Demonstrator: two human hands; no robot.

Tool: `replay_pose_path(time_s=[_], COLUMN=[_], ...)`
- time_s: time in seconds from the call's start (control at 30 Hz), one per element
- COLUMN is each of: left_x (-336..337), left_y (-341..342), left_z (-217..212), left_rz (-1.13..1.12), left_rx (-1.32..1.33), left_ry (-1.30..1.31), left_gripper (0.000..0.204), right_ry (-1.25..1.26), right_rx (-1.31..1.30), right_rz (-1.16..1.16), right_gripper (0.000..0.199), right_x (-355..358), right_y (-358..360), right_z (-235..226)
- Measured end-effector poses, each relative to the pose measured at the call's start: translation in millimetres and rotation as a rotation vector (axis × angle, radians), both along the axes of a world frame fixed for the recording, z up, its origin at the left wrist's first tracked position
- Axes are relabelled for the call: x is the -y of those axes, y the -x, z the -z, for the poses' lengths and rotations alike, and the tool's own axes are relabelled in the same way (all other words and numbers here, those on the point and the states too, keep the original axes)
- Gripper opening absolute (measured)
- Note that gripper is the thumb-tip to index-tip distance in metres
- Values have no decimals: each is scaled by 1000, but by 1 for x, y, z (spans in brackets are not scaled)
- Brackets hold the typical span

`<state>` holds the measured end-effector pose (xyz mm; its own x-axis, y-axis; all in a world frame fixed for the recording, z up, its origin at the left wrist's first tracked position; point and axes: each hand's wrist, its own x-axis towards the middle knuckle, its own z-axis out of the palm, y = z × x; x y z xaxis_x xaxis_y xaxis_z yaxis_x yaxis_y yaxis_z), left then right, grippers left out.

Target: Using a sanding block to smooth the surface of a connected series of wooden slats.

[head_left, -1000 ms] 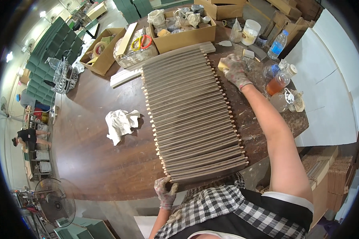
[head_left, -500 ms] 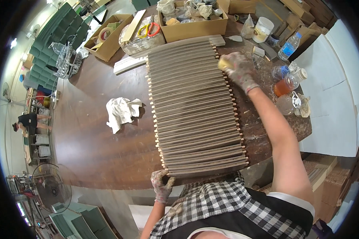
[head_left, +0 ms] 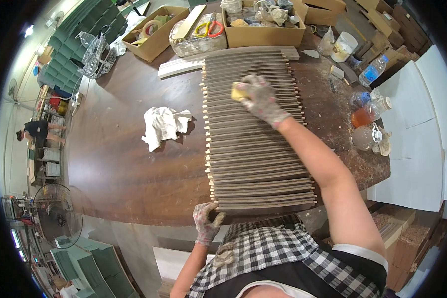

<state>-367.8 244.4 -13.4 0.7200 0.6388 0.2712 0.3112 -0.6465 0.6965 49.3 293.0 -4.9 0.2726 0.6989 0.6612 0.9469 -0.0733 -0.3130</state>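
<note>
We see the fingers of the right hand (head_left: 262, 101) curled over a small yellow sponge (head_left: 239, 92), pressing it down on the row of grey-brown wooden slats (head_left: 256, 149). The hand wears a stained, speckled glove. The sponge sits on the far third of the row, toward its left side.

The left hand (head_left: 206, 220), gloved the same way, rests at the near left corner of the row. Its fingers are bent and hook onto the end of the nearest slat; they hold nothing else.

The slats lie side by side across the middle of the round brown surface (head_left: 124, 174), running from the near edge to the far boxes. There are too many, and they lie too close, for us to count them exactly. Small pale pegs stick out of their ends on both sides.

To the left of the row lies one crumpled white rag (head_left: 164, 125), apart from the slats. Beyond the far end stand two open cardboard boxes (head_left: 263, 35) with odds and ends in them. On the right we count one clear plastic bottle (head_left: 371, 73), one white tub (head_left: 343, 46), and a jar of orange liquid (head_left: 362, 117) with one clear jar (head_left: 365, 137) just beside it. At the far left, well away, one other person (head_left: 35, 131) stands by some shelves, and one fan (head_left: 57, 216) stands on the floor.
</note>
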Motion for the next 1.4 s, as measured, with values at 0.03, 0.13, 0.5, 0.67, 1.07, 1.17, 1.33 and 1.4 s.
replay_pose_path(time_s=[0.03, 0.13, 0.5, 0.67, 1.07, 1.17, 1.33, 1.4], left_x=[0, 0, -1, 0, 0, 0, 1, 0], left_y=[0, 1, 0, -2, -3, -2, -1, -1], left_z=[0, 1, 3, 3, -1, -1, -1, -1], left_rz=[-3, 16, -21, -18, -11, -8, -10, -2], left_rx=[-11, -6, 18, 13, 20, -12, -19, -18], left_ry=[-2, -12, -20, -21, -17, -6, -17, -7], left_gripper=[40, 40, 37, 39, 38, 39, 40, 39], right_ry=[94, 155, 159, 135, 303, 203, 175, 272], right_rx=[-13, 77, 26, 22, 131, 27, 73, 80], right_rz=[-16, -28, -57, -190, 248, 157, -14, 187], right_gripper=[39, 40, 36, 37, 40, 40, 40, 37], right_x=[-19, -28, -3, -70, 128, 87, 77, 116], right_y=[12, 19, 8, 58, -104, -71, -67, -90], right_z=[2, -7, -40, -22, -35, -15, -13, -27])
